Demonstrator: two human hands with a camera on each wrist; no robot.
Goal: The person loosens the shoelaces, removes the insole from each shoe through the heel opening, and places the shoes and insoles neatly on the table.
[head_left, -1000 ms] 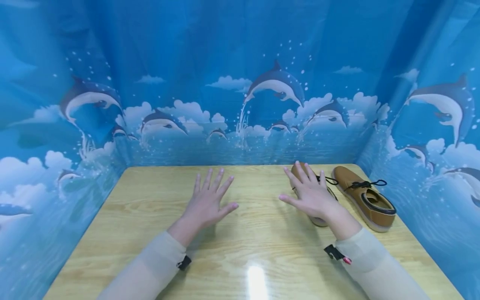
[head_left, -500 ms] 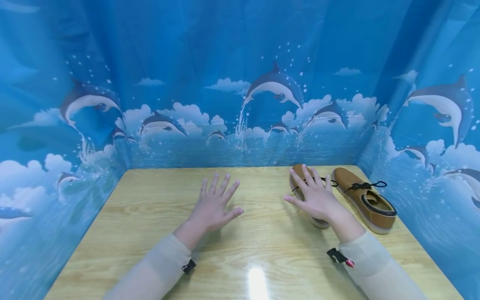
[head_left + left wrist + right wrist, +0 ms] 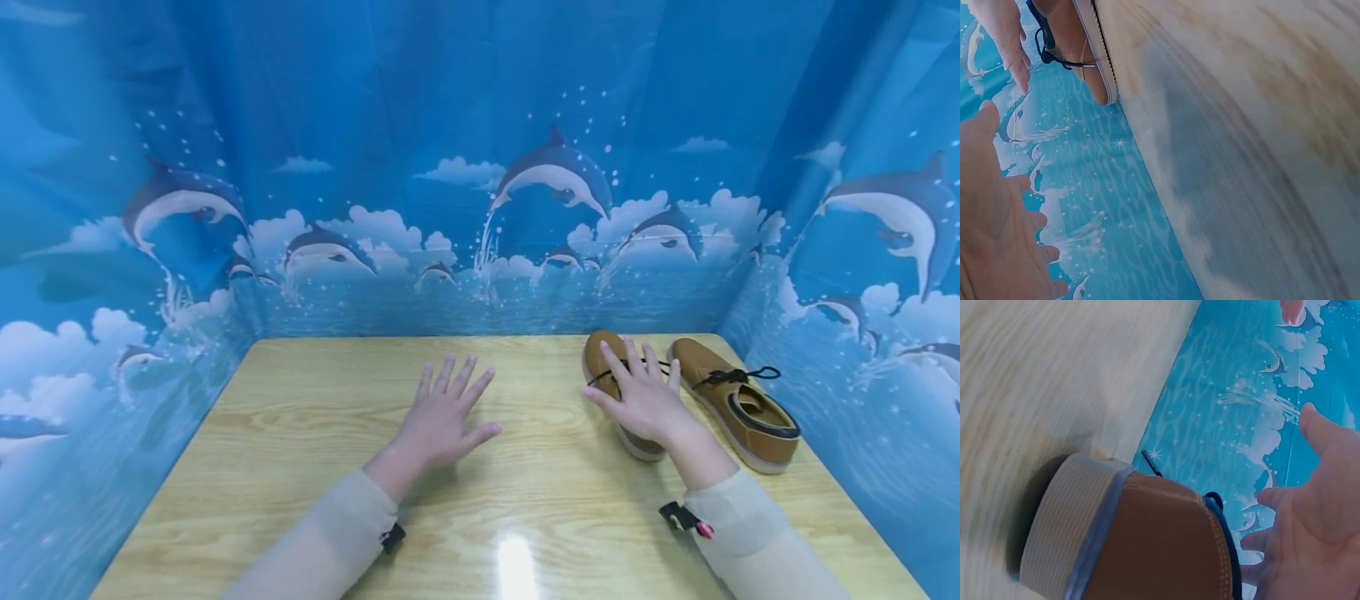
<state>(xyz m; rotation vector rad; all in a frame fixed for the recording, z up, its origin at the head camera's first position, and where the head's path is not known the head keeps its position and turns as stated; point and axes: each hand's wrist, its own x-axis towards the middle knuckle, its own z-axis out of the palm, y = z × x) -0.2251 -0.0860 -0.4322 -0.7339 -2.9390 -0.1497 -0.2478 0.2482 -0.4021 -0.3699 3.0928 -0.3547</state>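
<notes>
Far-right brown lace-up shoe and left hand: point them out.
Far-right brown lace-up shoe (image 3: 723, 404), head view: side of the upper.
Left hand (image 3: 441, 423), head view: back of the hand.

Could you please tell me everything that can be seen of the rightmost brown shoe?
The rightmost shoe looks like tan-brown leather, with a pale sole, a dark padded-looking collar and black laces tied with a loop sticking out to the right. Its opening shows a tan inside. It stands upright on the wooden-looking table, near the right-hand edge, toe pointing to the far edge and slightly left. The right hand is close but does not grip it; whether they touch is unclear.
</notes>
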